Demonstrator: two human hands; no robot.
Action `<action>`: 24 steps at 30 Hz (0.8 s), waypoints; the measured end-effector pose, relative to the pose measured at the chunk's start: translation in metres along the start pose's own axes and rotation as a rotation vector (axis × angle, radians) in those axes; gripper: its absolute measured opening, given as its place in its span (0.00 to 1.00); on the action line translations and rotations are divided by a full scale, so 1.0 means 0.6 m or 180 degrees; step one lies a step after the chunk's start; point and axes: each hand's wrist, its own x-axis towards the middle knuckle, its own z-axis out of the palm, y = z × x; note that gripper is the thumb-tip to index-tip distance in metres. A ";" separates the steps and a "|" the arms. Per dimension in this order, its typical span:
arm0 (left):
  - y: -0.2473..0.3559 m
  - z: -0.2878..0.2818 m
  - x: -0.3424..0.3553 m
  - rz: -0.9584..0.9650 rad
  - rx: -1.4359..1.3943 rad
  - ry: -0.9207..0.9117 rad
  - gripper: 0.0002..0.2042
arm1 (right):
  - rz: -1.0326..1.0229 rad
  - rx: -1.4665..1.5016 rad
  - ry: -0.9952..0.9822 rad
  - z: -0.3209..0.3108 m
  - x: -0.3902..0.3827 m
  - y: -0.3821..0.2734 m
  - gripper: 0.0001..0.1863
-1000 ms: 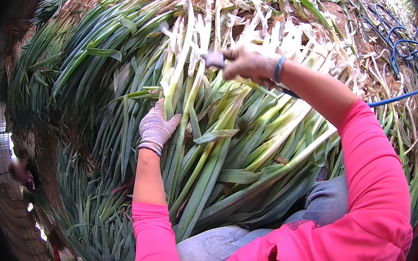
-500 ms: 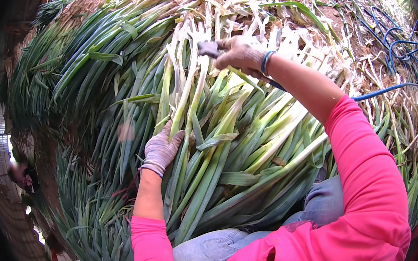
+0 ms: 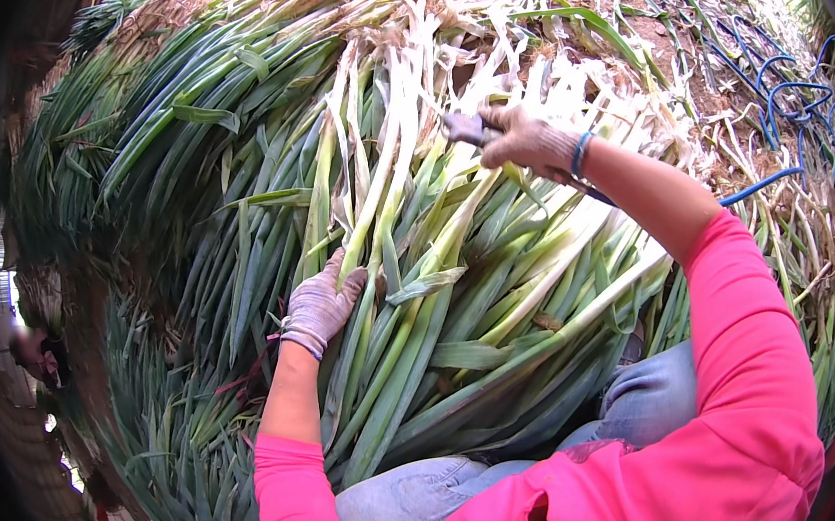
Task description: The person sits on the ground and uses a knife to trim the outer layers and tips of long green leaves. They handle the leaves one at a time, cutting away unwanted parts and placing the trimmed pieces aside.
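Note:
My left hand (image 3: 319,305), in a pale knitted glove, is closed around several long green onions (image 3: 385,188) where white stalk turns to green leaf. Their pale root ends point away from me, loose outer skins hanging about them. In my gloved right hand (image 3: 531,139) is a grey air gun (image 3: 468,129), its tip just right of the held stalks and apart from them. The fingers wrap its handle. A blue hose (image 3: 762,186) seems to lead to it from beyond my forearm.
A heap of green onions (image 3: 194,131) spreads to the left and far side. More onions (image 3: 552,303) lie before my knees. Peeled white skins (image 3: 602,92) cover the ground at the far right, near coiled blue hose (image 3: 794,99).
My right hand has drawn back to the right with the air gun, away from the held stalks. The left hand keeps its hold, almost in place.

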 end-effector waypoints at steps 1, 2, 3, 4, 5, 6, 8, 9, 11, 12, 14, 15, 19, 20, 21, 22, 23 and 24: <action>-0.012 0.003 -0.007 -0.0018 -0.0027 0.0061 0.40 | 0.0387 0.0300 -0.0212 -0.023 -0.052 -0.092 0.29; -0.022 0.004 -0.017 -0.0086 -0.0018 0.0027 0.40 | 0.0362 0.0402 -0.0246 -0.011 -0.041 -0.097 0.28; -0.018 0.003 -0.020 -0.0091 -0.0026 0.0003 0.40 | 0.0176 0.0364 -0.0306 -0.002 -0.033 -0.106 0.36; -0.016 0.003 -0.023 -0.0093 -0.0035 -0.0021 0.40 | 0.0249 0.0212 -0.0430 -0.007 -0.045 -0.107 0.39; -0.015 0.005 -0.025 0.0031 -0.0203 0.0062 0.39 | 0.0320 0.0058 -0.0549 -0.013 -0.059 -0.111 0.42; -0.016 0.002 -0.038 0.0163 -0.0352 0.0110 0.38 | 0.0349 -0.0072 -0.0715 -0.013 -0.078 -0.135 0.45; 0.026 0.024 -0.033 0.0766 -0.0667 0.0157 0.38 | 0.0015 0.0143 -0.0093 -0.017 -0.030 -0.015 0.45; 0.051 0.015 -0.044 0.0839 -0.0676 -0.0150 0.38 | -0.0086 0.0286 -0.0084 -0.030 -0.036 -0.008 0.44; 0.074 0.006 -0.073 0.0931 -0.0688 -0.0564 0.37 | 0.0031 0.0362 -0.0446 -0.018 -0.109 -0.126 0.43; 0.098 -0.007 -0.076 0.1038 -0.0700 -0.0773 0.36 | -0.0015 0.0372 -0.0884 -0.008 -0.124 -0.137 0.43; 0.127 -0.007 -0.072 0.1271 -0.0583 -0.0808 0.36 | -0.0689 -0.0706 -0.1293 0.022 -0.160 -0.149 0.43; 0.136 -0.015 -0.068 0.1341 -0.0590 -0.0796 0.35 | -0.0512 -0.0762 -0.1450 0.033 -0.174 -0.152 0.39; 0.105 0.026 -0.048 0.1567 -0.0939 0.0555 0.18 | -0.0089 0.0008 -0.1013 0.041 -0.107 -0.079 0.32; 0.102 0.035 -0.031 0.1747 -0.1131 0.1116 0.14 | 0.0132 0.0664 -0.0913 0.030 -0.083 -0.064 0.30; 0.093 0.041 -0.013 0.1722 -0.1127 0.1560 0.13 | 0.0366 0.0567 -0.0742 0.009 -0.079 -0.090 0.27; 0.093 0.045 0.016 0.1747 -0.1149 0.2022 0.11 | 0.0619 0.0444 -0.0511 -0.025 -0.083 -0.115 0.24; 0.093 0.043 0.050 0.1728 -0.1023 0.2234 0.11 | 0.0534 0.0415 -0.0372 -0.028 -0.056 -0.078 0.23; 0.090 0.042 0.087 0.1696 -0.0882 0.2437 0.10 | 0.0330 0.0351 -0.0374 -0.021 -0.053 -0.072 0.32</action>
